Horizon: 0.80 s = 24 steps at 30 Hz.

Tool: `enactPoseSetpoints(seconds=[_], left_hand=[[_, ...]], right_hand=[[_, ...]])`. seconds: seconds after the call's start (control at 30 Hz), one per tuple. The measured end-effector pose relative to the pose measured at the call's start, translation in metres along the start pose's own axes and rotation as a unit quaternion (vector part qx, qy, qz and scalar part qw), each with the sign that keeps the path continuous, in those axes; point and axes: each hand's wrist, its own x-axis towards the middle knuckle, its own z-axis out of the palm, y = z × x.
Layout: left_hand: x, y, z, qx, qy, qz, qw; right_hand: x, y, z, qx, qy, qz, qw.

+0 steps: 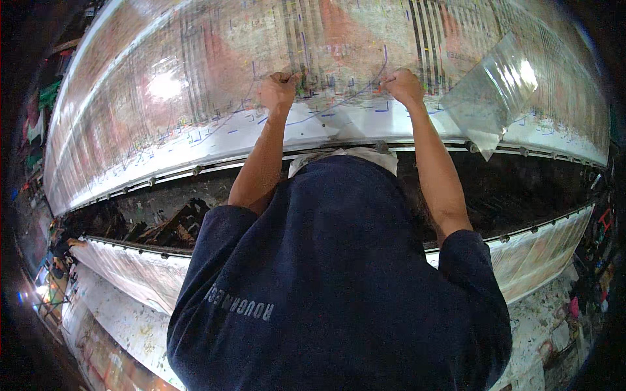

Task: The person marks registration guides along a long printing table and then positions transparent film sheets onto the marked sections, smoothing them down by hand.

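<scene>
My left hand (279, 92) is closed, its fingertips pinched together, low over a long paint-stained table (225, 133). My right hand (404, 86) is level with it farther right, also closed with bent fingers. Whatever the two hands hold, if anything, is too small or too see-through to make out. Faint pale shapes show on the white edge strip between them. Off to the right of my right hand lies a clear plastic sheet (490, 98), glossy and tilted, one corner hanging over the table's near edge. Coloured ink marks and dark stripes cover the tabletop.
A metal rail with small stops (197, 171) runs along the table's near edge. Behind me is a dark gap with scrap pieces (176, 225), then a second stained table (134, 270). Clutter lines both far sides, with a bright light (42, 290) at the left.
</scene>
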Motion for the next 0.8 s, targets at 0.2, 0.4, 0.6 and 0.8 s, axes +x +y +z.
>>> enactPoseSetpoints(seconds=[0.2,0.4,0.6,0.8], left_hand=[[0.007,-0.007,0.015,0.028,0.011,0.014,0.999],[0.014,-0.034,0.025,-0.029,0.031,0.003,0.999],[0.001,-0.004,0.011,-0.015,0.004,-0.030,0.999],[-0.002,-0.004,0.008,-0.034,0.001,-0.008,0.999]], right_hand=[[0.000,0.004,-0.001,0.017,-0.004,-0.013,1.000],[-0.011,-0.016,-0.009,-0.050,0.028,-0.073,0.996],[0.000,-0.003,-0.002,-0.023,0.010,0.017,1.000],[0.004,0.004,0.004,0.021,0.008,-0.038,0.999]])
